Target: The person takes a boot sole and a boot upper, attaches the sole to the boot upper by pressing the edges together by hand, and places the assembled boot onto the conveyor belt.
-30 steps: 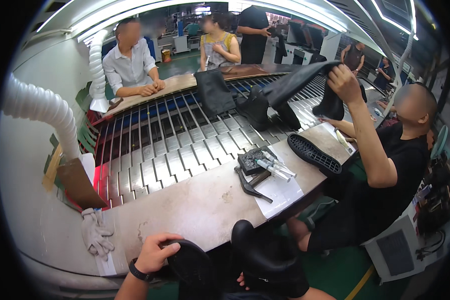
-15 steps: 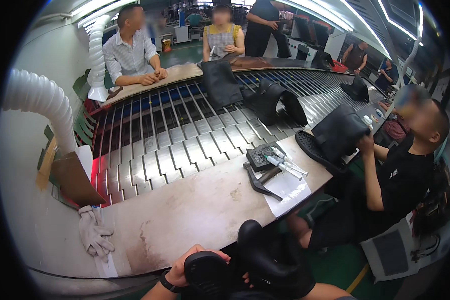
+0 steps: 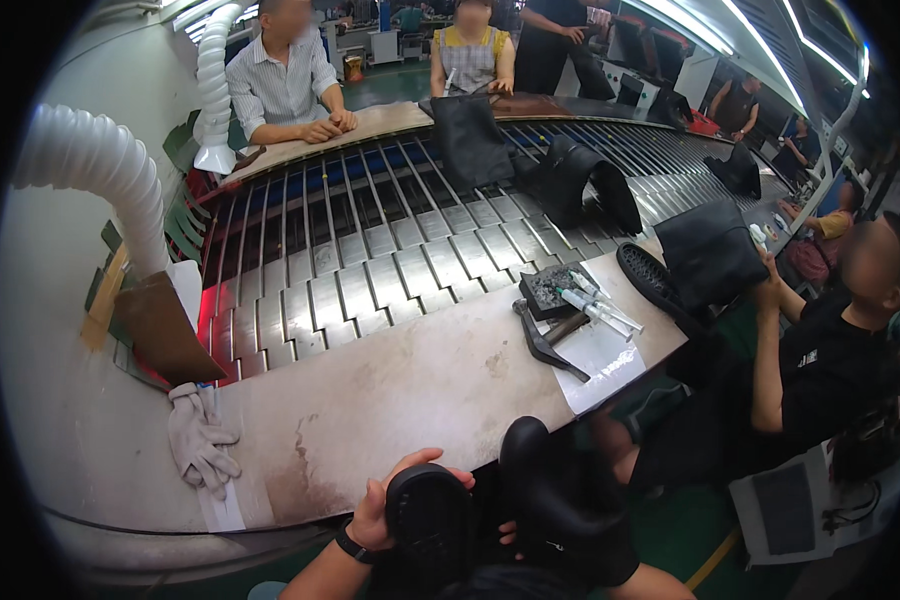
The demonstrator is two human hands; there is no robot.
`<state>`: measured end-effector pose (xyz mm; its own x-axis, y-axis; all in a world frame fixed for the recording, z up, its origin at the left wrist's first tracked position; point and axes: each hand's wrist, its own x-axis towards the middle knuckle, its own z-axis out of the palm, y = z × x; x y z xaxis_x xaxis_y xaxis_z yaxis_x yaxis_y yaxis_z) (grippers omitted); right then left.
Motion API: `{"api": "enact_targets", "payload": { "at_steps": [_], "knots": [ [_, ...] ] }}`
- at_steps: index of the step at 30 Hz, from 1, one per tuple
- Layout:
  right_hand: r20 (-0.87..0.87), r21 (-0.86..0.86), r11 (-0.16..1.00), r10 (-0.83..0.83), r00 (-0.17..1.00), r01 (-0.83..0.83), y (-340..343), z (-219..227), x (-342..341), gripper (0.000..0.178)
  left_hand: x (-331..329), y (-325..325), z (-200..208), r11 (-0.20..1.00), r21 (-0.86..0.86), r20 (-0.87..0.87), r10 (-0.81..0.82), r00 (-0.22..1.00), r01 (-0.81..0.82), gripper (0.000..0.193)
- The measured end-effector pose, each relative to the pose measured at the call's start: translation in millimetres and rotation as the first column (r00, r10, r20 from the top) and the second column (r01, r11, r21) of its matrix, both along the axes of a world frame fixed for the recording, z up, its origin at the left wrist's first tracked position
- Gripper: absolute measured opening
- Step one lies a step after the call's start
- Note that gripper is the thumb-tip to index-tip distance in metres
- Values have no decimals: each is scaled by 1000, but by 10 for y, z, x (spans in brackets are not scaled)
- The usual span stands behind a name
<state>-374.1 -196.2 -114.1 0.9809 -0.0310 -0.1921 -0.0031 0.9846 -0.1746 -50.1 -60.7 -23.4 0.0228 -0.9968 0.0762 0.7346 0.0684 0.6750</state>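
My left hand [image 3: 372, 512] grips the black sole [image 3: 430, 515]; the boot [image 3: 570, 490] is just right of that hand, mostly hiding my right hand [image 3: 511, 533], so I can't tell that hold. If it's loose, the boot could slip down.

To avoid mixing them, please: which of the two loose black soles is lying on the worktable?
The far sole, by the co-worker in black; the near sole is in the person's left hand.
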Motion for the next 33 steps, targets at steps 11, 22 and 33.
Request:
{"api": "enact_targets", "payload": {
  "at_steps": [11,22,33],
  "knots": [
    [-215,-31,985,-170,962,167,219,534,271,78,34,91,-13,988,-57,151,150,977,-143,95],
    [-370,-526,849,-275,887,44,518,139,299,59,336,196,71,976,14,60,217,974,-219,108],
    [-515,-348,887,90,852,-304,783,311,785,125,480,147,64,960,-39,195,278,941,-276,110]
  ]
}}
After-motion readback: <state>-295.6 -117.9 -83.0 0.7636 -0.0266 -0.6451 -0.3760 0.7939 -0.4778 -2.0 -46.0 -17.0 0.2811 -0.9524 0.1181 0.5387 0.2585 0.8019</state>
